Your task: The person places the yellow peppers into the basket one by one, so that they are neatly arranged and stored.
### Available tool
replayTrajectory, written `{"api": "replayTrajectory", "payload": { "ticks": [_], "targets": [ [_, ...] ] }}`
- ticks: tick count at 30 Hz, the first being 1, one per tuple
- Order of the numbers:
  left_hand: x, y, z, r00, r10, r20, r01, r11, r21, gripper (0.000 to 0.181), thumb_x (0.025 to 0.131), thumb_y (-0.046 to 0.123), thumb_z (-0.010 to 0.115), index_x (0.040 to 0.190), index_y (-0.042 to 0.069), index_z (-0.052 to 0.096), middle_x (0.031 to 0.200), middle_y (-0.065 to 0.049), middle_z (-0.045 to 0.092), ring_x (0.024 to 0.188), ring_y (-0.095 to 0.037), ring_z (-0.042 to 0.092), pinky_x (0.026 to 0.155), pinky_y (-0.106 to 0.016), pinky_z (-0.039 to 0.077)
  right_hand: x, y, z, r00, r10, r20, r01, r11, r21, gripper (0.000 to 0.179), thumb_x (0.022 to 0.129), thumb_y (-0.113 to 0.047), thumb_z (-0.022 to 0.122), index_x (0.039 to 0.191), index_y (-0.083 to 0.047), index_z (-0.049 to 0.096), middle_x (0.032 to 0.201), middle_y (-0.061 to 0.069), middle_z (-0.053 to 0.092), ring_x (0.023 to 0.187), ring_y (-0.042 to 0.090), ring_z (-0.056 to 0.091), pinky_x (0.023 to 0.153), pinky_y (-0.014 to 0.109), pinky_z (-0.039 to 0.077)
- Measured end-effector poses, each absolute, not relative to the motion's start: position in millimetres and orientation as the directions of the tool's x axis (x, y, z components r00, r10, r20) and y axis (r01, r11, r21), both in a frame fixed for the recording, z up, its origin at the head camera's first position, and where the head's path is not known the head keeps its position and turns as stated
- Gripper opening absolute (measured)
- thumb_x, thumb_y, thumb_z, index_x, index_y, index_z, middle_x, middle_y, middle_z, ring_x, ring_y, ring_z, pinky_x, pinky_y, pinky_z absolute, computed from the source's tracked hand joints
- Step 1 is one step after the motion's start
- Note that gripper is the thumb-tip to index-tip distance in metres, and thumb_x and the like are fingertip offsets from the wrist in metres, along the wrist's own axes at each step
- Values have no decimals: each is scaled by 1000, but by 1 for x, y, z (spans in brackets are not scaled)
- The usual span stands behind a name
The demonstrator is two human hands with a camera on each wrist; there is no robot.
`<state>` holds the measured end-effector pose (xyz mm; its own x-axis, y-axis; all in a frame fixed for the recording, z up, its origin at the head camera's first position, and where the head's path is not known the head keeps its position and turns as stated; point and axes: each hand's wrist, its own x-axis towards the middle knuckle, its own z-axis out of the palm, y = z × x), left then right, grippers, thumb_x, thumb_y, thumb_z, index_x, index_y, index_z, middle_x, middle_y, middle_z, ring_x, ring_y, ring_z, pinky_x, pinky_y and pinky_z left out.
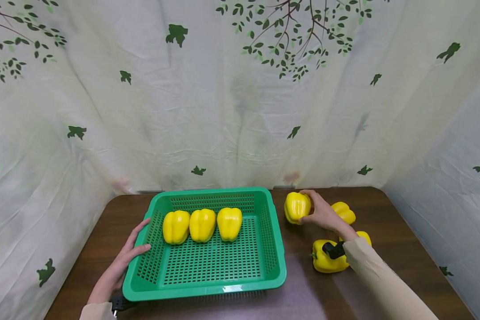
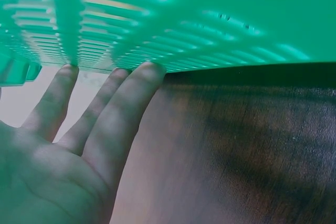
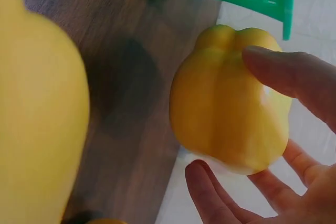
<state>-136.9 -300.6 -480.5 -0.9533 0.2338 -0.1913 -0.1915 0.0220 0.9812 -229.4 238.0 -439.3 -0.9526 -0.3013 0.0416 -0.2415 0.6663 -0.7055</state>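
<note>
In the head view, a green perforated basket (image 1: 208, 291) stands on the table with three yellow bell peppers in a row, such as the middle pepper (image 1: 202, 226). My left hand (image 1: 122, 262) holds the basket's left side, thumb over the rim. In the left wrist view, fingertips (image 2: 152, 72) of that hand touch the slotted wall from outside. Right of the basket, my right hand (image 1: 324, 213) grips another yellow bell pepper (image 1: 297, 207) between thumb and fingers. The right wrist view shows the thumb (image 3: 283, 74) on this pepper (image 3: 226, 103), with fingers around its other side.
More yellow peppers lie by the right forearm: a rear pepper (image 1: 344, 212), a front pepper (image 1: 328, 262) and one partly hidden pepper (image 1: 364, 238). Behind the brown table (image 1: 400, 266) hangs a pale curtain (image 1: 240, 111) with leaf prints.
</note>
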Motion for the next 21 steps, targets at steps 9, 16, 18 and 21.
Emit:
{"api": "replayTrajectory", "payload": {
  "ticks": [9,16,18,21],
  "targets": [
    [-138,-300,-480,-953,233,-192,-192,25,981,65,100,17,43,151,37,8,153,-19,-4,118,-41,40,85,-58,47,-222,237,-433,-948,-311,66,-252,608,-753,83,73,-5,80,141,0,32,136,26,36,116,44,46,92,55,43],
    [-136,-301,-481,-953,219,-208,-206,31,978,65,100,17,44,151,38,9,152,-18,-2,116,-40,41,85,-57,47,-217,233,-422,-948,-305,88,-260,587,-766,83,73,-5,80,140,4,32,133,25,38,116,43,47,92,56,43],
    [-136,-301,-481,-952,228,-205,-204,28,978,66,100,17,43,151,39,8,152,-18,-3,116,-39,41,85,-57,47,-216,231,-419,-946,-311,92,-264,574,-775,83,74,-5,79,140,4,31,133,25,37,116,44,47,92,55,43],
    [-136,-301,-480,-952,231,-202,-203,19,979,65,100,17,44,151,39,9,152,-18,-2,116,-39,42,85,-57,47,-214,228,-414,-943,-320,97,-270,558,-784,83,74,-6,79,141,5,31,134,25,37,118,44,46,92,54,45]
  ]
}}
